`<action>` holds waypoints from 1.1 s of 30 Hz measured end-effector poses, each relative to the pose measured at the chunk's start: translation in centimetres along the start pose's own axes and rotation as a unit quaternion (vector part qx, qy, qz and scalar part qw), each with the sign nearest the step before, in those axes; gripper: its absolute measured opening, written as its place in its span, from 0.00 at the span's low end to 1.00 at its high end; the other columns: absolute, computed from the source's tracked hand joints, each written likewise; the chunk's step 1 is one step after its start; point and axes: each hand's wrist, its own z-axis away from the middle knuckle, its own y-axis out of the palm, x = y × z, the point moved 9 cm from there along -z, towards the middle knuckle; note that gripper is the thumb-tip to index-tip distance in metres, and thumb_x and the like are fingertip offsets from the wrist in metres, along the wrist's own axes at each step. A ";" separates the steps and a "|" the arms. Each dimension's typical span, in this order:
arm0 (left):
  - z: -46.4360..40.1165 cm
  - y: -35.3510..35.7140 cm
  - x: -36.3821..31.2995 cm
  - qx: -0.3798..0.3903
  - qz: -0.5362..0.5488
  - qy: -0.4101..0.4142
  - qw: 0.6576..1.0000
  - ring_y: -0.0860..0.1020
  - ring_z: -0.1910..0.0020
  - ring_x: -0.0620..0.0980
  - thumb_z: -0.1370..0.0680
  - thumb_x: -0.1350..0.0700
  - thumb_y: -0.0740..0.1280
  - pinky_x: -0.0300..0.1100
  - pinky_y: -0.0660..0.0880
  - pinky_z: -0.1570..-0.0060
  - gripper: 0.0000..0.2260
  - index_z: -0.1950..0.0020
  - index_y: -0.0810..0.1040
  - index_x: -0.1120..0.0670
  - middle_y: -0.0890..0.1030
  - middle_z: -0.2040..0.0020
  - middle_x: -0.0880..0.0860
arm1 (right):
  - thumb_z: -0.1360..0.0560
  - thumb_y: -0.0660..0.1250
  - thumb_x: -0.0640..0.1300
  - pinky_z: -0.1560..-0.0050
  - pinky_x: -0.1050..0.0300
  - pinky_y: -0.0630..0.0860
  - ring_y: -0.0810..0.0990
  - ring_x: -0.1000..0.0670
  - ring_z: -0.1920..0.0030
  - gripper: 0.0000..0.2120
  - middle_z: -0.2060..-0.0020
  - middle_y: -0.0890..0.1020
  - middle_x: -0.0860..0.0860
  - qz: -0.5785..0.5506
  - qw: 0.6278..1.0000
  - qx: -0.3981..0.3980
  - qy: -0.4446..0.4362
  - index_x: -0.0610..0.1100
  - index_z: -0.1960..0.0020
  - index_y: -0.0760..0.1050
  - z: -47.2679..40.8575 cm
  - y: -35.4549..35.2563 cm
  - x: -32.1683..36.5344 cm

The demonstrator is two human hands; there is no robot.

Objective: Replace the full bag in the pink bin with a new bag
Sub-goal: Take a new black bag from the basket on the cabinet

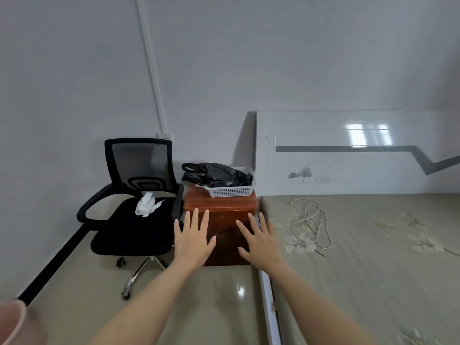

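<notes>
- Reaching forward, left hand (193, 239) and right hand (258, 239) both spread flat, fingers apart, holding nothing.
- Black bags (216, 174) sit in the white basket (231, 191) ahead.
- Pink bin (11, 322) at lower left edge.

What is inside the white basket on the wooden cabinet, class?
The white basket on the wooden cabinet holds crumpled black plastic bags, heaped above its rim and spilling over its left side. Whatever lies beneath the bags is covered, so it cannot be seen.

A black office chair (132, 200) stands beside a brown wooden cabinet (224, 220), with a bed (373, 245) alongside.
</notes>
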 end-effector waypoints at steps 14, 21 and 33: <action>-28.2 10.3 7.5 0.046 0.005 -0.107 0.993 0.52 0.25 0.57 0.23 0.42 0.53 0.58 0.52 0.28 0.30 0.26 0.45 0.51 0.53 0.24 0.57 | 0.26 0.60 0.56 0.27 0.38 0.46 0.46 0.38 0.25 0.32 0.25 0.53 0.43 -0.040 0.985 0.038 -0.164 0.52 0.26 0.50 -33.9 9.1 -1.0; -42.5 18.9 12.1 0.090 0.099 -0.155 0.979 0.54 0.26 0.56 0.22 0.45 0.53 0.56 0.58 0.30 0.28 0.26 0.46 0.52 0.54 0.24 0.57 | 0.25 0.59 0.52 0.27 0.41 0.46 0.45 0.39 0.25 0.31 0.24 0.51 0.43 -0.072 0.975 0.090 -0.191 0.50 0.26 0.51 -49.6 16.3 0.8; -48.3 30.7 23.0 0.025 0.469 -0.584 0.662 0.66 0.32 0.62 0.23 0.55 0.61 0.53 0.67 0.35 0.28 0.27 0.53 0.58 0.62 0.28 0.63 | 0.22 0.58 0.46 0.26 0.44 0.50 0.47 0.39 0.25 0.30 0.25 0.52 0.42 -0.097 0.929 0.220 -0.281 0.48 0.25 0.46 -68.1 27.0 5.0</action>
